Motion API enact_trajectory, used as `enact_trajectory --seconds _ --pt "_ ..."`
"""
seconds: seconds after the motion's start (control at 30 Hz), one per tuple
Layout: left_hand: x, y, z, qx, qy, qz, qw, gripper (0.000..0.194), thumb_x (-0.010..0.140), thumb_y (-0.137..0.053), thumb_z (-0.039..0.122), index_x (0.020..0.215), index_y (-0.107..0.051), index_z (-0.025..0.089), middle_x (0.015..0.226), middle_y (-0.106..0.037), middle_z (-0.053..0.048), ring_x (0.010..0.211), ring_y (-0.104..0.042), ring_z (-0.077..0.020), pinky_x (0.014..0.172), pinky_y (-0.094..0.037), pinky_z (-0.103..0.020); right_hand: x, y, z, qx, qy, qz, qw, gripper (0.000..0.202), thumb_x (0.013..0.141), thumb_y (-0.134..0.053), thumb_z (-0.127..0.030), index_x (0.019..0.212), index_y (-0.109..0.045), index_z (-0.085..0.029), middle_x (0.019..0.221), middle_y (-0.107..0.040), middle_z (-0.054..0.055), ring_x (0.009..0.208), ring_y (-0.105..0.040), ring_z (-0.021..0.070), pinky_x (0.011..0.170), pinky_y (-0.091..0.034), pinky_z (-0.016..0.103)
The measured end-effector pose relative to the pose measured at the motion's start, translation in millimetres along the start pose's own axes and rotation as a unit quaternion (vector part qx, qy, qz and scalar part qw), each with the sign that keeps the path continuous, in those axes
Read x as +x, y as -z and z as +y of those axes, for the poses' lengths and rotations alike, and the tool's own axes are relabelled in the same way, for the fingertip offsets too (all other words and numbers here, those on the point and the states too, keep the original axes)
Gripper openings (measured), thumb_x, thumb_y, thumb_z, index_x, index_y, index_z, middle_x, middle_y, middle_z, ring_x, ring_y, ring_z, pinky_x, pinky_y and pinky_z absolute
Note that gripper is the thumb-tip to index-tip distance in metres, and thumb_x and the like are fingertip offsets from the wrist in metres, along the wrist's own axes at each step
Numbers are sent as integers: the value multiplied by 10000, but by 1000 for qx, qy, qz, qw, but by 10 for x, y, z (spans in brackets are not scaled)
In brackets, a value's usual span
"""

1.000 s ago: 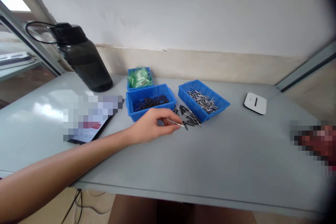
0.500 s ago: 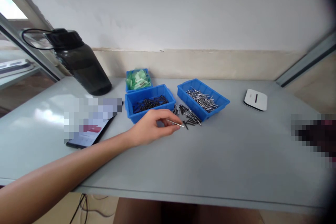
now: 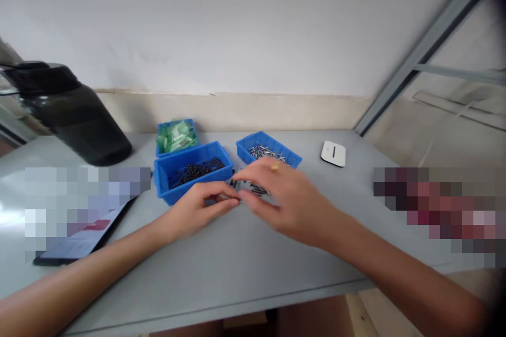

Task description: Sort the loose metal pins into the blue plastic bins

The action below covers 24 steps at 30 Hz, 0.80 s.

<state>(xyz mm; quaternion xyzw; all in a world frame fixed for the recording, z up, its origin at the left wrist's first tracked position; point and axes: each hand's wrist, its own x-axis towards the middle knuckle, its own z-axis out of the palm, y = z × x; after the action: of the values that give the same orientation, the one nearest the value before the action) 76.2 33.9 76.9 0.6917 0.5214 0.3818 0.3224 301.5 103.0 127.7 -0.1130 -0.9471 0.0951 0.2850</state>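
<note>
My left hand (image 3: 201,208) pinches a thin silver metal pin (image 3: 226,197) between thumb and fingers, just in front of a blue bin (image 3: 174,193) of dark screw-like pieces (image 3: 200,171). Close against its fingertips is my right hand (image 3: 288,200), which wears a ring; its thumb and index finger are apart. Through that gap shows part of a loose pile of dark and silver pieces (image 3: 256,188) on the table. Behind the right hand, a second blue bin (image 3: 247,155) of silver pins (image 3: 266,152) is partly covered.
A small blue bin with green plastic packets (image 3: 177,136) stands at the back. On the left are a dark water bottle (image 3: 79,116) and a phone-like device (image 3: 95,231), partly pixelated. A white square device (image 3: 333,154) lies at the right, on the grey table (image 3: 221,268).
My right hand has come in from the right and met the left near its fingertips. The left still holds the pin. The camera view has turned to the right.
</note>
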Motion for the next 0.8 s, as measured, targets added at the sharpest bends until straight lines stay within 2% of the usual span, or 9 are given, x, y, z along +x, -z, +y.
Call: enact_trajectory --seconds 0.07,0.13,0.23,0.33,0.47,0.6,0.67,0.8 --pt "-2 10 -40 5 1 -3 1000 246 923 -649 400 821 -786 222 785 -814 0 726 -718 -188 670 -575 -269 105 -124 51 18 14 -54 998 242 1120 -509 -227 1209 -730 -188 1163 -739 96 1120 -684 216 998 -579 372" --pt "-3 20 -64 9 10 -10 1000 257 909 -654 412 792 -779 220 751 -806 3 696 -707 -188 653 -570 -270 189 -271 125 54 24 -94 994 275 1111 -501 -187 1291 -710 -181 1243 -722 108 1151 -672 215 1009 -566 371" --pt "-2 15 -52 2 30 -33 999 247 887 -683 429 826 -810 226 794 -835 -5 722 -729 -199 660 -578 -274 183 -448 236 108 48 -47 992 306 1117 -466 -177 1296 -713 -144 1219 -723 117 1101 -677 194 959 -570 334" --pt "-2 -20 -2 -13 52 -57 997 242 862 -702 436 825 -821 228 776 -819 -1 701 -710 -191 625 -554 -262 77 -542 313 127 75 -3 989 274 1112 -519 -222 1283 -721 -150 1194 -735 106 1104 -678 189 982 -564 334" --pt "-3 -51 46 -32 80 -79 993 197 809 -713 395 764 -783 217 689 -732 30 639 -636 -157 585 -499 -238 -6 -592 370 143 79 15 986 206 1084 -629 -317 1204 -747 -199 1169 -736 83 1087 -682 178 947 -566 313" --pt "-1 -27 56 -39 101 -86 990 219 803 -679 413 747 -736 209 662 -671 42 612 -596 -149 542 -461 -228 8 -581 373 177 85 16 980 188 1058 -687 -350 1034 -770 -183 1007 -729 52 969 -679 157 869 -536 279" --pt "1 -16 59 -35 102 -86 990 222 797 -679 419 770 -747 210 708 -710 26 654 -633 -169 565 -488 -240 26 -559 348 199 65 -8 978 177 1050 -696 -333 1004 -770 -179 949 -727 35 921 -673 146 869 -520 274" --pt "-8 -27 58 -17 92 -90 992 165 749 -676 321 812 -790 220 795 -789 13 728 -701 -199 607 -530 -254 53 -513 284 260 5 -94 961 109 1005 -719 -287 973 -764 -193 873 -724 -2 805 -645 120 796 -483 253"
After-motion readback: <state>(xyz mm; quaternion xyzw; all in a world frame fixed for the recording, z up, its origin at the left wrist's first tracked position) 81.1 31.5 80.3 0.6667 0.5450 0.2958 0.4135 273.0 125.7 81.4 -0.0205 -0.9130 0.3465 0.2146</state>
